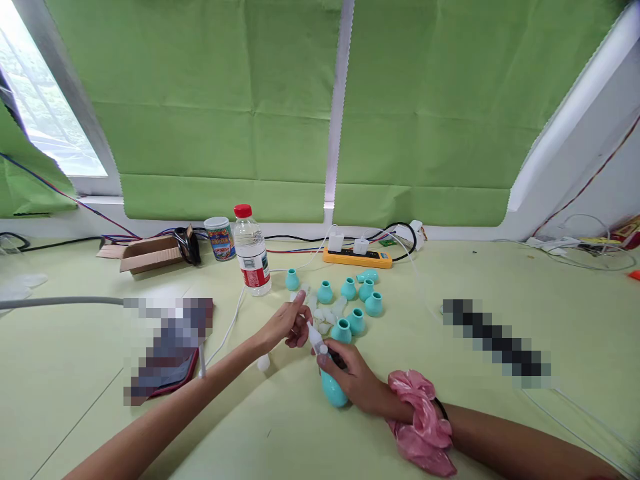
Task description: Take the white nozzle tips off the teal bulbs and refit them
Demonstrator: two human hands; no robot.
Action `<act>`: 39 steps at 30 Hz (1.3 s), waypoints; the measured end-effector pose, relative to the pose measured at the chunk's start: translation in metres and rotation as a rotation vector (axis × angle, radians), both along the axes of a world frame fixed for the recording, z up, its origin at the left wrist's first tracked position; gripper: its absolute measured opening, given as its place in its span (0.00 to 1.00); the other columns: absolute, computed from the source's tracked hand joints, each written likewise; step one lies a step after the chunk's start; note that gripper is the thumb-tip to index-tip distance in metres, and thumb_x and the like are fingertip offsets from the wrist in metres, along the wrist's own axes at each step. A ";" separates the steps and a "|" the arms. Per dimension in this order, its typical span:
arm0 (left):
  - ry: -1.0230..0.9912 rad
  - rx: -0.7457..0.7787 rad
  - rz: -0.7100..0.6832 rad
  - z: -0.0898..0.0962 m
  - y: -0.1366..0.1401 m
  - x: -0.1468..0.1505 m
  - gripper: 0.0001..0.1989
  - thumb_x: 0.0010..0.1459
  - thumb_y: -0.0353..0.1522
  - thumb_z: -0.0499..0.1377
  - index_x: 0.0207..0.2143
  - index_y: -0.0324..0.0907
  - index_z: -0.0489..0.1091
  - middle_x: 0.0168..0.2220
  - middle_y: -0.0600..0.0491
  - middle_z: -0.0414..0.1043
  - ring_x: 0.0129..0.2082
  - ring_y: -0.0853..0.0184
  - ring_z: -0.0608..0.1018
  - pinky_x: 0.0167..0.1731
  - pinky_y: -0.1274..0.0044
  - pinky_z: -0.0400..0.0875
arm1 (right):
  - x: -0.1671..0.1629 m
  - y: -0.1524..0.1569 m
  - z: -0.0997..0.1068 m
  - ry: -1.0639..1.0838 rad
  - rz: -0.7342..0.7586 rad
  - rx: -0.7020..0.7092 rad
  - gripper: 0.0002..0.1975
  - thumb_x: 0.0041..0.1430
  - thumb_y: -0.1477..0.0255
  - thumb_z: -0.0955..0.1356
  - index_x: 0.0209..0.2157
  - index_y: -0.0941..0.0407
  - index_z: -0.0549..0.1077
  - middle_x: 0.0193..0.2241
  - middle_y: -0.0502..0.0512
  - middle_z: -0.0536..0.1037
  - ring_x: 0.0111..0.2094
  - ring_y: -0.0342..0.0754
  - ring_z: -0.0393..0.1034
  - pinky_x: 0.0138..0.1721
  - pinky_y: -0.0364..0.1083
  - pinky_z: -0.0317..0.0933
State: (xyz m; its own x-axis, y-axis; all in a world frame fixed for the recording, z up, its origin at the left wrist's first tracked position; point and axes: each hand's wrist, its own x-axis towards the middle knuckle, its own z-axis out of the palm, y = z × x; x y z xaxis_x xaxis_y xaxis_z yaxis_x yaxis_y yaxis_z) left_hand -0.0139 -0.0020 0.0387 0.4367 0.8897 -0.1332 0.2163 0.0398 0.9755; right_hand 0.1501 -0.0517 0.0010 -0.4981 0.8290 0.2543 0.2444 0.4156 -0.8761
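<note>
In my right hand (347, 373) is a turquoise squeeze bulb (334, 392), its rounded end towards me. A translucent white nozzle (316, 339) points from that grip up and to the left, towards my other hand. The fingers of my left hand (287, 323) are curled close to the nozzle tip, with the thumb raised; what they hold, if anything, is hidden. Just beyond my hands, several turquoise bulbs (349, 289) stand with their mouths up, and one (367, 275) lies on its side. Several translucent nozzle pieces (326, 315) lie loosely among them. A small white round piece (263, 362) sits beside my left forearm.
Behind the bulbs stand a water bottle (253, 257) with a red cap and a printed can (220, 239). An orange power strip (357, 257) with white plugs lies near the wall. Left are an open cardboard box (150, 253) and a blurred phone-like object (173, 360); cables trail across the table.
</note>
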 end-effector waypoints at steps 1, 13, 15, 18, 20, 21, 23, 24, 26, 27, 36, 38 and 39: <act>0.053 0.028 -0.056 0.002 -0.001 -0.001 0.29 0.51 0.52 0.41 0.17 0.38 0.60 0.09 0.57 0.58 0.09 0.76 0.58 0.10 0.83 0.48 | 0.000 0.001 0.000 0.011 -0.007 -0.021 0.14 0.58 0.62 0.57 0.29 0.58 0.63 0.21 0.47 0.57 0.24 0.40 0.52 0.24 0.39 0.51; -0.030 -0.066 -0.156 0.001 0.007 -0.005 0.22 0.55 0.46 0.37 0.16 0.42 0.50 0.09 0.62 0.46 0.10 0.76 0.50 0.13 0.81 0.48 | 0.004 -0.007 0.006 -0.070 0.057 0.137 0.11 0.57 0.64 0.59 0.32 0.57 0.64 0.25 0.49 0.64 0.27 0.43 0.57 0.30 0.41 0.54; 0.003 0.048 -0.067 -0.001 0.009 -0.007 0.18 0.54 0.45 0.43 0.22 0.41 0.56 0.12 0.62 0.51 0.13 0.75 0.53 0.15 0.82 0.47 | 0.003 -0.008 0.004 -0.082 0.047 0.143 0.10 0.55 0.64 0.61 0.31 0.57 0.66 0.24 0.49 0.64 0.26 0.42 0.58 0.29 0.41 0.54; 0.219 0.358 0.063 -0.006 0.008 -0.009 0.13 0.54 0.40 0.48 0.35 0.41 0.60 0.14 0.63 0.52 0.15 0.74 0.55 0.17 0.82 0.48 | 0.002 -0.008 0.001 -0.085 -0.013 0.121 0.09 0.50 0.65 0.65 0.30 0.57 0.67 0.23 0.49 0.65 0.25 0.42 0.58 0.28 0.41 0.54; 0.390 0.527 0.096 -0.008 0.007 -0.009 0.12 0.55 0.37 0.47 0.40 0.41 0.59 0.14 0.63 0.52 0.16 0.73 0.56 0.18 0.82 0.50 | 0.001 -0.007 0.000 -0.048 -0.031 0.060 0.09 0.49 0.66 0.65 0.29 0.57 0.67 0.23 0.48 0.66 0.25 0.42 0.58 0.27 0.40 0.54; 0.445 0.568 0.094 -0.008 0.007 -0.009 0.12 0.55 0.36 0.47 0.41 0.40 0.59 0.14 0.63 0.52 0.16 0.73 0.57 0.18 0.82 0.51 | 0.000 -0.006 -0.001 -0.017 -0.029 0.015 0.09 0.50 0.66 0.65 0.29 0.58 0.66 0.23 0.48 0.66 0.25 0.41 0.58 0.27 0.40 0.54; 0.512 0.619 0.073 -0.004 0.005 -0.009 0.12 0.55 0.34 0.47 0.40 0.39 0.62 0.15 0.62 0.54 0.16 0.74 0.58 0.18 0.82 0.52 | -0.001 -0.003 -0.001 0.058 -0.025 -0.082 0.09 0.51 0.65 0.64 0.27 0.58 0.65 0.22 0.48 0.65 0.25 0.41 0.59 0.28 0.40 0.54; 0.529 0.630 0.045 0.001 0.003 -0.009 0.11 0.54 0.33 0.47 0.38 0.39 0.64 0.15 0.61 0.55 0.16 0.74 0.59 0.19 0.82 0.53 | -0.002 -0.001 -0.002 0.091 -0.024 -0.125 0.10 0.51 0.65 0.64 0.26 0.58 0.65 0.22 0.48 0.65 0.25 0.42 0.59 0.28 0.40 0.54; 0.545 0.639 -0.063 0.014 -0.004 -0.009 0.10 0.52 0.31 0.50 0.35 0.39 0.67 0.19 0.59 0.60 0.19 0.74 0.63 0.20 0.82 0.56 | -0.002 0.003 -0.003 0.133 -0.018 -0.195 0.11 0.50 0.65 0.64 0.23 0.59 0.64 0.20 0.48 0.64 0.24 0.41 0.59 0.26 0.40 0.53; 0.548 0.646 -0.142 0.022 -0.008 -0.009 0.10 0.51 0.31 0.51 0.36 0.40 0.68 0.21 0.57 0.63 0.21 0.73 0.66 0.22 0.82 0.58 | -0.003 0.005 -0.004 0.149 -0.014 -0.223 0.11 0.49 0.65 0.65 0.22 0.59 0.64 0.19 0.48 0.62 0.23 0.41 0.58 0.25 0.40 0.52; 0.768 0.936 -0.429 0.042 -0.031 -0.003 0.11 0.58 0.31 0.49 0.41 0.47 0.67 0.38 0.51 0.67 0.37 0.66 0.69 0.35 0.76 0.63 | -0.001 0.009 -0.009 0.280 -0.068 -0.395 0.06 0.43 0.70 0.65 0.23 0.60 0.66 0.21 0.49 0.61 0.24 0.41 0.54 0.25 0.40 0.50; 0.847 1.051 -0.418 0.036 -0.030 -0.001 0.12 0.58 0.29 0.48 0.41 0.47 0.67 0.40 0.50 0.67 0.38 0.65 0.68 0.36 0.74 0.63 | -0.002 0.011 -0.008 0.270 -0.060 -0.386 0.07 0.44 0.69 0.65 0.23 0.60 0.67 0.21 0.49 0.61 0.24 0.41 0.53 0.25 0.40 0.50; 0.876 1.099 -0.422 0.034 -0.029 0.000 0.12 0.58 0.27 0.48 0.41 0.47 0.67 0.40 0.50 0.67 0.39 0.65 0.67 0.37 0.74 0.62 | -0.003 0.012 -0.007 0.269 -0.062 -0.379 0.08 0.44 0.69 0.65 0.24 0.60 0.67 0.21 0.49 0.61 0.24 0.41 0.53 0.25 0.40 0.49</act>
State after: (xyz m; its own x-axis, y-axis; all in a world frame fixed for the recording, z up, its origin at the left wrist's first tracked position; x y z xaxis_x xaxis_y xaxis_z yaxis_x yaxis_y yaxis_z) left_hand -0.0143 -0.0310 0.0722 0.8225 0.5461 0.1589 0.5494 -0.8351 0.0265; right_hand 0.1474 -0.0399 -0.0063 -0.4026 0.9144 0.0413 0.0022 0.0461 -0.9989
